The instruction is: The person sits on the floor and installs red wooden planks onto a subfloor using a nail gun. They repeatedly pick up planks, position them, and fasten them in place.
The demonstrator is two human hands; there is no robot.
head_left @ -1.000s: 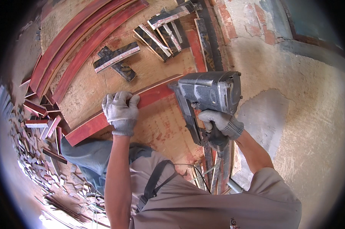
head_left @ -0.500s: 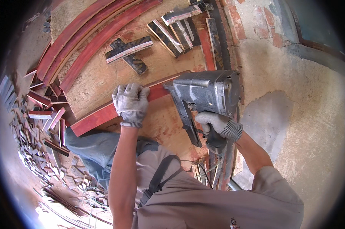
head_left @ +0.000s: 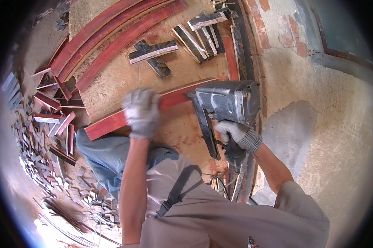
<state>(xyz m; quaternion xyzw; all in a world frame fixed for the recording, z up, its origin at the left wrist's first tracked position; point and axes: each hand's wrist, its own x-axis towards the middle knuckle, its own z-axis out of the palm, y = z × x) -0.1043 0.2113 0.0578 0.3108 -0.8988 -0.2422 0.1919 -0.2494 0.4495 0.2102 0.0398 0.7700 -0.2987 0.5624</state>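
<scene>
The left hand, gloved and blurred with motion, has slid a little rightward along the red board since a moment ago and lies flat on it, fingers released rather than gripping. The nail gun has come closer to the board's right end; the right hand stays clenched round its handle. That suggests another fastening point being lined up. The board rests on a plywood surface among curved red strips and offcuts, beside a plastered brick wall.
</scene>
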